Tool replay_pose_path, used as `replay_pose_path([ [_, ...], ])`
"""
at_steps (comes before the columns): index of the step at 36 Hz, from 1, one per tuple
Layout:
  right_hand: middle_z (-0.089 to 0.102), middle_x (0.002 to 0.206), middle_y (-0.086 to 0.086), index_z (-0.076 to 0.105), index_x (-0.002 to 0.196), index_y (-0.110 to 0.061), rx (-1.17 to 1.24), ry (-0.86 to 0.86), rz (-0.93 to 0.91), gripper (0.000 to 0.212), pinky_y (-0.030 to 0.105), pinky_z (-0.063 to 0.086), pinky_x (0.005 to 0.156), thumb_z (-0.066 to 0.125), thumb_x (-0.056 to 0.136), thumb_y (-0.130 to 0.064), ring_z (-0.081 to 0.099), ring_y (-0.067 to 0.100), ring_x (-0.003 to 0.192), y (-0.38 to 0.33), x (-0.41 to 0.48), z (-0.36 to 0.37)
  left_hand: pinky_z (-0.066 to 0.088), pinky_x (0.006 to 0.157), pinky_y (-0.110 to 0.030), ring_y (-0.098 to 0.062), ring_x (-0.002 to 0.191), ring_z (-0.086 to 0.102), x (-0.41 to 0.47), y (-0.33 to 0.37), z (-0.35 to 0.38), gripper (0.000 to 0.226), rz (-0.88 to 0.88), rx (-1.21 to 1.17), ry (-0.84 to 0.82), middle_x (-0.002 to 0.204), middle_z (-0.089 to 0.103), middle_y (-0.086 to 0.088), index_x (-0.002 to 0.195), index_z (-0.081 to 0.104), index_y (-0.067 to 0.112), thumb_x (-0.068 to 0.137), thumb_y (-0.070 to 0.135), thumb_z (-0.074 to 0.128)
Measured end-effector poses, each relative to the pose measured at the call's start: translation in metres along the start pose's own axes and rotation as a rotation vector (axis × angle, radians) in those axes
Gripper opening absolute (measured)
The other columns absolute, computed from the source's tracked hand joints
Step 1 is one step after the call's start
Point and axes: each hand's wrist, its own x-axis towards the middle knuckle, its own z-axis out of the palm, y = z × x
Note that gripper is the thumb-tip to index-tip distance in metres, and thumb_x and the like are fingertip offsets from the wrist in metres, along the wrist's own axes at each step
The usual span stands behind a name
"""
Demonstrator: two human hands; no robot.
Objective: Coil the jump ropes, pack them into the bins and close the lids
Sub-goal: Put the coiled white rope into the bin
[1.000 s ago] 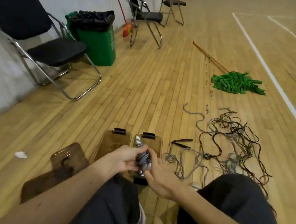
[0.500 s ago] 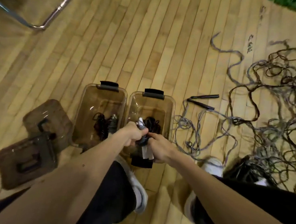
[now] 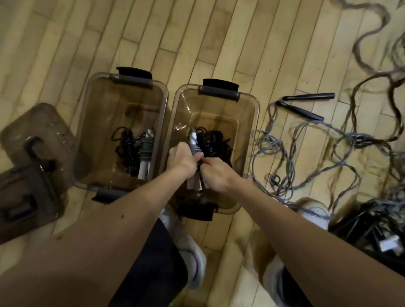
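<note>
Two grips | left hand (image 3: 183, 160) clasps coiled jump rope (image 3: 194, 138) (white handles) | right hand (image 3: 215, 175) pinches it | over right bin (image 3: 257, 109)

The bins (image 3: 87, 123) are smoky translucent brown with black latches (image 3: 133, 72), lids (image 3: 18, 204) the same. Pale yellow planks stripe the floor (image 3: 62, 40). The bundle (image 3: 195, 148) is grey with white handles (image 3: 192, 185); loose ropes (image 3: 278, 157) are grey and dark.

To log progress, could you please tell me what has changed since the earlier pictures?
The left hand and right hand moved the coiled grey rope down over the right bin, still gripping it. The left bin, lids and loose ropes stayed put.
</note>
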Motion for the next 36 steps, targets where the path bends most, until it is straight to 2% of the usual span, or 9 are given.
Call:
replay_pose_path([
  [4,0.069,0.103,0.019,0.069,0.105,0.001,-0.011,-0.012,0.005,0.03,0.04,0.049,0.083,0.041,0.098,-0.008,0.063,0.035,0.101,0.001,-0.005,0.0,0.045,0.08,-0.038,-0.036,0.114,0.06,-0.014,0.009,-0.005,0.038,0.111,0.265,0.09,0.122,0.061,-0.019,0.123,0.055,0.002,0.095,0.026,0.067],
  [8,0.069,0.096,0.017,0.069,0.105,0.0,-0.001,0.031,0.01,0.029,0.044,0.057,0.086,0.041,0.101,-0.009,0.068,0.034,0.095,0.001,-0.021,-0.029,0.048,0.096,-0.039,-0.034,0.128,0.049,-0.034,0.03,-0.016,0.077,0.295,0.551,0.195,0.139,0.05,-0.021,0.146,0.033,-0.001,0.088,0.025,0.076],
  [12,0.068,0.093,0.016,0.064,0.097,-0.002,-0.092,0.035,0.025,0.022,0.037,0.061,0.074,0.044,0.103,-0.008,0.07,0.028,0.08,-0.001,-0.047,-0.082,0.047,0.097,-0.042,-0.032,0.125,0.045,-0.066,0.064,-0.012,0.06,0.61,0.588,0.375,0.138,0.044,-0.016,0.143,0.04,0.009,0.09,0.017,0.069],
  [17,0.074,0.094,0.017,0.068,0.097,-0.001,-0.384,0.056,0.107,0.023,0.034,0.063,0.072,0.048,0.1,-0.011,0.074,0.026,0.081,0.023,-0.088,-0.16,0.052,0.087,-0.044,-0.027,0.11,0.057,-0.109,0.105,0.039,0.033,0.824,0.34,-0.027,0.118,0.06,-0.007,0.12,0.057,0.013,0.09,0.0,0.06],
  [22,0.074,0.107,0.008,0.072,0.114,-0.011,-0.529,0.055,0.187,0.025,0.035,0.059,0.084,0.053,0.098,-0.013,0.07,0.025,0.099,0.092,-0.123,-0.202,0.053,0.083,-0.043,-0.03,0.102,0.062,-0.113,0.116,0.118,0.024,0.77,0.318,-0.228,0.109,0.067,-0.01,0.113,0.064,0.015,0.094,0.006,0.053],
  [25,0.067,0.129,0.003,0.065,0.13,-0.014,-0.535,0.034,0.212,0.034,0.033,0.047,0.105,0.049,0.1,-0.01,0.06,0.021,0.121,0.144,-0.125,-0.195,0.052,0.092,-0.046,-0.032,0.11,0.061,-0.107,0.109,0.158,0.035,0.72,0.342,-0.362,0.116,0.068,-0.013,0.121,0.066,0.014,0.094,0.001,0.048],
  [28,0.054,0.146,0.006,0.05,0.145,-0.014,-0.518,0.04,0.244,0.045,0.033,0.042,0.11,0.049,0.1,-0.008,0.051,0.024,0.134,0.198,-0.113,-0.176,0.05,0.097,-0.048,-0.033,0.118,0.059,-0.099,0.097,0.192,0.054,0.747,0.418,-0.469,0.128,0.062,-0.011,0.132,0.057,0.019,0.089,-0.009,0.043],
  [32,0.049,0.139,0.01,0.051,0.141,-0.016,-0.507,0.082,0.213,0.041,0.038,0.041,0.106,0.055,0.102,-0.03,0.051,0.031,0.126,0.238,-0.088,-0.143,0.032,0.115,-0.042,-0.03,0.142,0.035,-0.09,0.089,0.218,0.062,0.715,0.452,-0.589,0.159,0.033,-0.006,0.155,0.026,0.02,0.098,0.001,0.039],
  [36,0.046,0.13,0.009,0.053,0.136,-0.015,-0.678,0.176,0.139,0.042,0.04,0.04,0.103,0.055,0.101,-0.038,0.043,0.03,0.122,0.25,-0.07,-0.126,0.042,0.103,-0.044,-0.034,0.128,0.049,-0.086,0.081,0.233,0.049,0.723,0.505,-0.612,0.141,0.052,-0.011,0.145,0.039,0.014,0.097,0.008,0.05],
])
